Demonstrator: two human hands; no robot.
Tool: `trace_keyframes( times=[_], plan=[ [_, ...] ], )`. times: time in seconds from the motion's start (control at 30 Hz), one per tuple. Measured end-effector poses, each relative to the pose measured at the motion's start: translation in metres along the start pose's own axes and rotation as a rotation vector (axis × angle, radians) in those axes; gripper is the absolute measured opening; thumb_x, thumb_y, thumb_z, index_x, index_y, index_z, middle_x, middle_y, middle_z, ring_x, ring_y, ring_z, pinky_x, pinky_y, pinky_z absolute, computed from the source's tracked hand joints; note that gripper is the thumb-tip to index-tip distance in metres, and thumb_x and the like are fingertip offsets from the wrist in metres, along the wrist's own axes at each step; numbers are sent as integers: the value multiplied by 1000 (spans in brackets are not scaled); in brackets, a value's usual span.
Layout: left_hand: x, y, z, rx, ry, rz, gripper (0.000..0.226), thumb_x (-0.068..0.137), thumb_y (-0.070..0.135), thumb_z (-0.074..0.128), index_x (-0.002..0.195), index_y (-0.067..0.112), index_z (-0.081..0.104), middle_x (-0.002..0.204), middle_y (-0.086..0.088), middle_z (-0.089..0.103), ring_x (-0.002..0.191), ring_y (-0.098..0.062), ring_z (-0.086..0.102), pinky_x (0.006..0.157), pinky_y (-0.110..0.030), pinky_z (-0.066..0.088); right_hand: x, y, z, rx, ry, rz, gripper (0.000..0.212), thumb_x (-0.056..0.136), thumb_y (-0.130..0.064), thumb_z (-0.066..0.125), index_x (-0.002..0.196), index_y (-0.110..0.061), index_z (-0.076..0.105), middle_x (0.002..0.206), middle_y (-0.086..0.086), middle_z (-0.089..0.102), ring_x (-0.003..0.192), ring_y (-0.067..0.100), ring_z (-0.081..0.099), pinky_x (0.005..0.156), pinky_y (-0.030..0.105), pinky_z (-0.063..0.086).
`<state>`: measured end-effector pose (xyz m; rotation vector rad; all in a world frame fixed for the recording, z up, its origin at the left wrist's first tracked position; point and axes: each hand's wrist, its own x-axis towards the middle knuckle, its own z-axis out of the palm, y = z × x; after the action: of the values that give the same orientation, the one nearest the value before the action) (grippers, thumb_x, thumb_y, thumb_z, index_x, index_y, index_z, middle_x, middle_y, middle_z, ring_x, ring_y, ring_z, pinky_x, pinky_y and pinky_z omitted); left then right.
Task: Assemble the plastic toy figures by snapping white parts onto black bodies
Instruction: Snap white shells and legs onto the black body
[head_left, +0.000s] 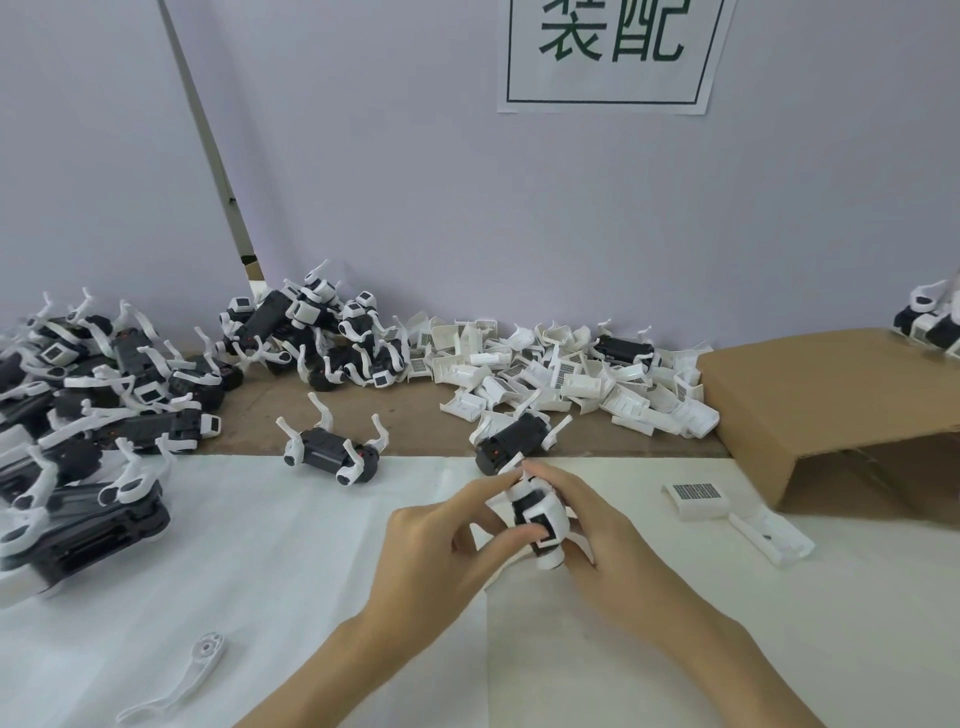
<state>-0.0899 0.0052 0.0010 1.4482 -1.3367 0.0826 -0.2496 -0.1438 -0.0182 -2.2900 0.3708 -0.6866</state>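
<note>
Both hands (519, 535) cover much of the held toy figure (537, 519); the wall sign (608, 52) is cut off above.

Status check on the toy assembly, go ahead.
Left hand and right hand both grip one figure, white part on. Nothing in the way.

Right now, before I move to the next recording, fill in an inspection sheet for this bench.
Surface: white sheet over a brown table.
Job's things: toy figure in both hands; pile of white parts; heap of figures at left.
Clutter: loose white leg, grille part, cardboard box.
Hands: left hand and right hand grip the figure.
Cables: nothing seen.
Surroundings: wall sign.
</note>
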Motion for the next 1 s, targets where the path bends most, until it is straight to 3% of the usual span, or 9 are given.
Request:
trace_keyframes(
  times=[0.1, 0.2, 0.3, 0.5, 0.6, 0.7, 0.83, 0.9, 1.0],
  plan=[
    [11, 1, -7, -117, -61, -200, 33, 88, 64, 65, 116, 51, 74, 67, 11, 70, 51, -19, 59, 55, -32, 52, 2, -1, -5, -60, 67, -41, 58, 99, -20, 64, 148, -44, 44, 142, -20, 53, 132, 7, 55, 107, 28, 48],
    [17, -8, -15, -110, -71, -259, 32, 83, 70, 59, 107, 53, 72, 81, 14, 56, 66, -11, 51, 64, -21, 43, 1, -11, -13, -98, 172, -56, 38, 98, -46, 58, 135, -50, 52, 128, -18, 57, 123, 8, 58, 95, 15, 44],
    [18, -11, -13, -287, -198, -419, 45, 74, 76, 63, 100, 40, 72, 98, 13, 62, 85, -8, 60, 77, -15, 46, 0, -18, -17, -173, 168, -61, 32, 97, -53, 57, 129, -48, 55, 119, -18, 56, 116, 9, 59, 93, 16, 44],
    [19, -20, -10, -643, -304, -630, 53, 81, 60, 74, 105, 14, 80, 105, -11, 80, 99, -36, 77, 86, -36, 60, -2, -16, -18, -249, 106, 29, 39, 94, -68, 55, 126, -47, 58, 104, -17, 50, 95, 7, 59, 80, 19, 49],
    [13, -27, -4, -672, -225, -686, 51, 79, 57, 72, 105, 13, 82, 103, -10, 81, 100, -38, 77, 86, -33, 63, -1, -21, -19, -34, 18, 138, 40, 94, -72, 52, 129, -53, 58, 113, -18, 55, 95, 6, 63, 75, 14, 49],
    [7, -32, 3, -691, -217, -707, 56, 81, 58, 73, 107, 10, 82, 114, -18, 78, 104, -37, 77, 87, -32, 63, 2, -27, -21, 92, -5, 217, 25, 101, -56, 57, 116, -41, 70, 108, -15, 71, 101, 6, 67, 87, 27, 53],
    [11, -36, 7, -758, -131, -738, 70, 87, 67, 74, 123, 7, 76, 117, -22, 76, 103, -42, 75, 87, -45, 62, 8, -39, -49, 297, 28, 337, 39, 102, -55, 54, 76, -35, 74, 68, -15, 64, 60, 9, 58, 63, 21, 48],
    [14, -38, 8, -790, -70, -754, 68, 90, 64, 60, 122, 6, 75, 113, -23, 76, 94, -44, 75, 77, -44, 63, 24, -38, -79, 606, 111, 366, 44, 104, -52, 49, 104, -20, 79, 80, 6, 69, 64, 17, 62, 72, 29, 55],
    [13, -41, 10, -765, -110, -721, 61, 92, 57, 53, 103, 4, 81, 99, -28, 73, 77, -41, 71, 67, -41, 61, 55, -27, -152, 1254, 449, 296, 54, 106, -47, 47, 132, -2, 57, 94, 21, 70, 81, 26, 71, 79, 32, 63]
  ],
)
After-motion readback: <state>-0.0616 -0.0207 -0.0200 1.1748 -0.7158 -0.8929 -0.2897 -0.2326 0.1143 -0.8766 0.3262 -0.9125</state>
